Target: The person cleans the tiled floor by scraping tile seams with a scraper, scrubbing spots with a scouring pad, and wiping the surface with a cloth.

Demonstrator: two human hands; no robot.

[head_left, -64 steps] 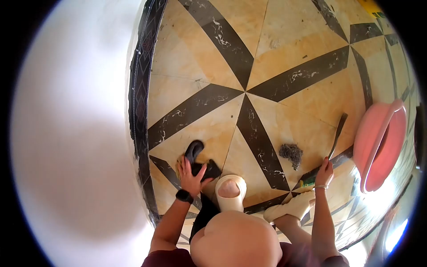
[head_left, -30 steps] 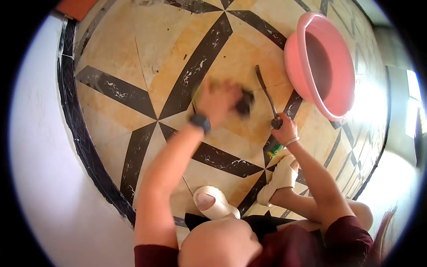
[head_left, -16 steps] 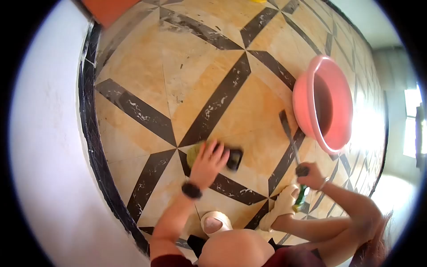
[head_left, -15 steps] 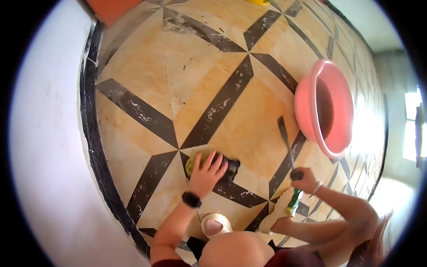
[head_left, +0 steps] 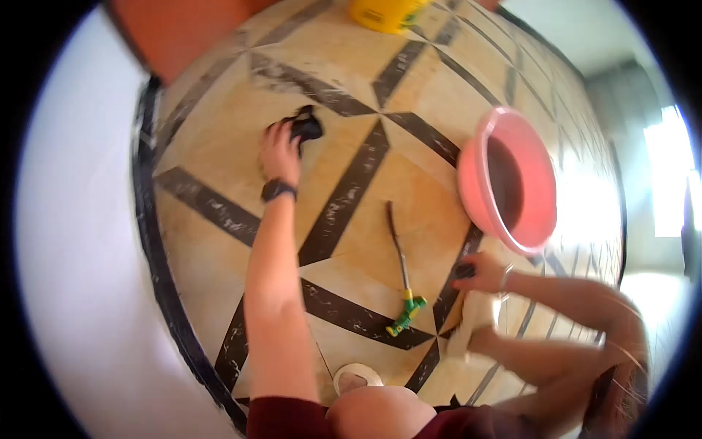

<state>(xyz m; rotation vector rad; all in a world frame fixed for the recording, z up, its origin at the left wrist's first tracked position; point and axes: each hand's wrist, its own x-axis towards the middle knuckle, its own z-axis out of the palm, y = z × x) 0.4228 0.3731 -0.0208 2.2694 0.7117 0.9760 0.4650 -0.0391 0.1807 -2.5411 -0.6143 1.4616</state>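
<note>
My left hand (head_left: 280,156) reaches far forward, its fingers over a bunched black cloth (head_left: 306,124) on the tiled floor. My right hand (head_left: 484,272) is low on the right, fingers closed around a small dark object (head_left: 464,271), too blurred to name. Left of that hand, a long-shafted tool with a green and yellow handle (head_left: 407,314) lies on the floor. Its thin dark shaft points away from me, and it is apart from both hands.
A pink basin (head_left: 472,183) with dark water stands to the right. Far ahead are a yellow bucket (head_left: 384,13) and an orange-red panel (head_left: 183,33). A white wall (head_left: 80,256) with dark skirting runs along the left. My shoe (head_left: 356,377) is near the bottom.
My left hand has moved forward and left with the cloth. The tool, at my right hand before, now lies apart from it on the floor. More of the yellow bucket shows.
</note>
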